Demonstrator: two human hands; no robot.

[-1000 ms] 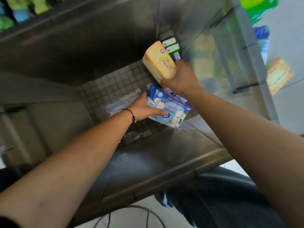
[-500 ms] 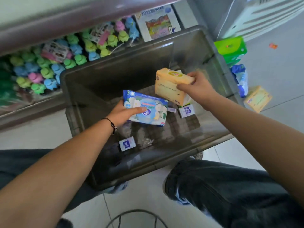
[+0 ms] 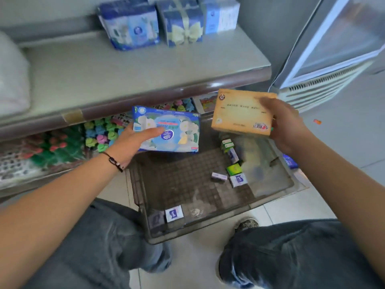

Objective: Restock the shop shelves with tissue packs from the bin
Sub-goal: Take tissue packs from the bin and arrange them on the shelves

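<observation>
Three blue tissue packs [image 3: 177, 21] stand at the back of my grey shelf [image 3: 129, 67]. My bin [image 3: 208, 228] sits on the tiled floor [image 3: 291, 207].

A cooler cabinet [image 3: 341, 38] with a glass door and a white vent grille fills the upper right of the frame. Small colourful toys [image 3: 100, 134] crowd the left middle, beside a picture box [image 3: 206, 103]. A tiny orange scrap [image 3: 317, 121] lies on the pale tiled floor [image 3: 343, 147] at right.
</observation>
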